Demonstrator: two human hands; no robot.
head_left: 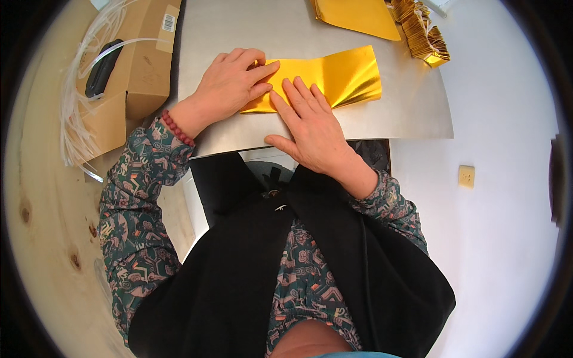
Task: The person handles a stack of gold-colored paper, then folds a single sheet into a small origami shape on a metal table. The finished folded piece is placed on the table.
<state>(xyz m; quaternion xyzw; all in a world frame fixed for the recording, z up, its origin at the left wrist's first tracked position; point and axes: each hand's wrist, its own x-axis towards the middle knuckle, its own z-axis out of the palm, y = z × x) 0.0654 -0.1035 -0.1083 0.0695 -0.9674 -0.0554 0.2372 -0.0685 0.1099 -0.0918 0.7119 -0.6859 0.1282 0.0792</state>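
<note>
A shiny gold sheet [352,74], folded into a long strip, lies across the metal tabletop near its front edge. Its right end curls up a little from the surface. My left hand [236,80] rests at the strip's left end, fingers bent, with the fingertips on the gold surface; part of that end is hidden under it. Flat on the strip's middle lies my right hand [310,122], its fingers stretched out and the thumb spread to the left over the table edge. Neither hand grips anything that I can see.
To the left stands a cardboard box [149,65] with clear plastic ties [77,113] and a black object [104,68] on it. A stack of gold sheets [358,18] and bundled folded gold pieces [421,36] lie at the far right, near the white wall [495,107].
</note>
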